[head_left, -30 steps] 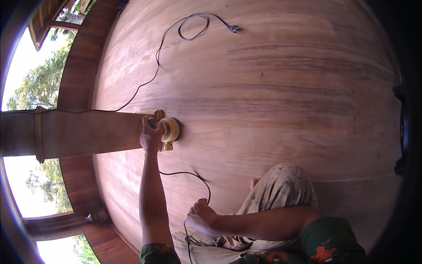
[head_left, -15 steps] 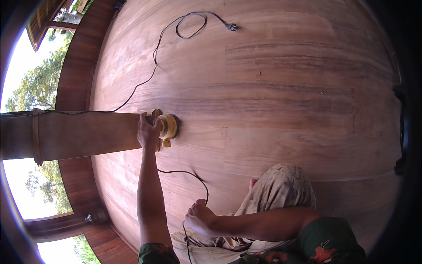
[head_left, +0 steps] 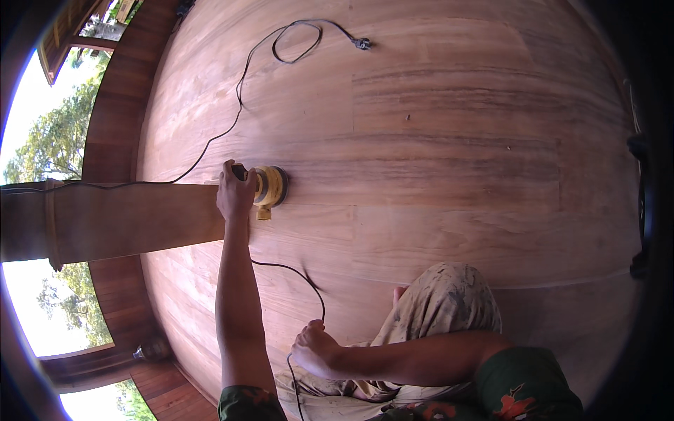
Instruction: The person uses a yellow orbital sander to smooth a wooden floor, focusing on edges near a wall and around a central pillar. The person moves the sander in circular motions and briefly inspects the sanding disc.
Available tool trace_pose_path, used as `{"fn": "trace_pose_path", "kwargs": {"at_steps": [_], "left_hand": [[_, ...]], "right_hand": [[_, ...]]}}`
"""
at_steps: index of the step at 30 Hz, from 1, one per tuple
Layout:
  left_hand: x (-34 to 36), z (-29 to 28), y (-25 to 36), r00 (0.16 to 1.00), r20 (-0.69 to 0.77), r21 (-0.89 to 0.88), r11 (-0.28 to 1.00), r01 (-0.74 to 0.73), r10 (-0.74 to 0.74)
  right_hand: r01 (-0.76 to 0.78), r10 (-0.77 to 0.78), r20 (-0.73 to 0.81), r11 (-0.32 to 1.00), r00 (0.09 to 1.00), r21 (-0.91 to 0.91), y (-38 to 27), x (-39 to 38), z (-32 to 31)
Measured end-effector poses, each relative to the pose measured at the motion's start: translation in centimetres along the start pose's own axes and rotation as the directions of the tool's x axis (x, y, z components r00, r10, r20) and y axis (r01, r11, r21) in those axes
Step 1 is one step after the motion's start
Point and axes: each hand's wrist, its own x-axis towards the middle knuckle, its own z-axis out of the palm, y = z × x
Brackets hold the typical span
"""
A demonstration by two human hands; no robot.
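My left hand [head_left: 236,191], at the end of an outstretched arm, is wrapped round the top of a yellow and black sander [head_left: 269,185]. The sander's round dark pad faces the wooden floor, beside the foot of a wooden post [head_left: 140,219]. A small yellow outlet sticks out from its near side. Closer to me, my right hand [head_left: 316,349] is closed on a thin black cord [head_left: 323,303]. The cord runs from behind my left forearm up to this hand and hangs on below it. Whether it joins the sander is hidden.
Another stretch of black cord [head_left: 239,95] loops over the reddish wooden floor [head_left: 449,231], ends in a plug [head_left: 362,43], and runs along the post. My bent knee [head_left: 449,298] is at the lower middle. A glass jar-like object [head_left: 151,349] stands by the low wooden wall [head_left: 116,133].
The sander, with my left hand on it, has shifted a little away from me along the post's foot. My right hand keeps its hold on the cord. The view has shifted slightly.
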Motion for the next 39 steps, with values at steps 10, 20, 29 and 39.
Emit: {"fn": "trace_pose_path", "kwargs": {"at_steps": [10,20,29,39], "left_hand": [[1.3,0.2,4.7,0.996,-0.007,-0.04,0.996,-0.084,0.084],[3.4,0.5,4.2,1.0,0.026,-0.014,1.0,0.0,0.0],[3.4,0.5,0.5,0.999,-0.002,0.04,0.998,0.047,-0.047],[-3.5,-0.2,-1.4,0.993,-0.056,-0.065,0.992,-0.11,0.106]], "right_hand": [[0.026,-0.026,0.083,1.0,0.996,-0.003,0.0,-0.1,-0.3],[0.011,-0.009,0.098,1.0,0.995,-0.022,0.3,0.4,0.7],[0.02,-0.013,0.092,0.997,0.996,-0.075,-0.1,0.8,1.7],[0.028,-0.028,0.041,1.0,0.999,-0.011,0.3,-0.3,-0.2]]}}
